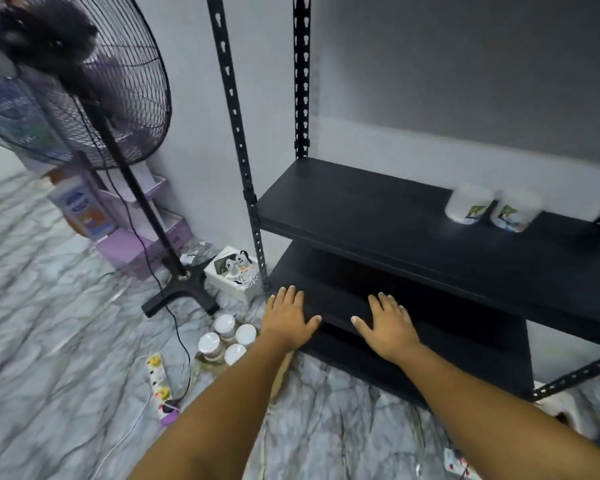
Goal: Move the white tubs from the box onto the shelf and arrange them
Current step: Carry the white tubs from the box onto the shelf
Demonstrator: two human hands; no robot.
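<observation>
Two white tubs (468, 204) with printed labels stand side by side at the right end of the black shelf (361, 209); the second tub (515, 211) touches the first. Several more white tubs (224, 325) sit upright on the floor by the shelf's front left post, with the box around them mostly hidden behind my left forearm. My left hand (288, 315) is spread flat and empty above them. My right hand (388, 323) is also spread flat and empty, in front of the lower shelf board (340, 299).
A black pedestal fan (84, 81) stands at left, its base (184, 292) and cord near the tubs. A small white box of items (232, 271) sits by the post. A power strip (160, 386) lies on the marble floor. Purple cartons (136, 230) lean on the wall.
</observation>
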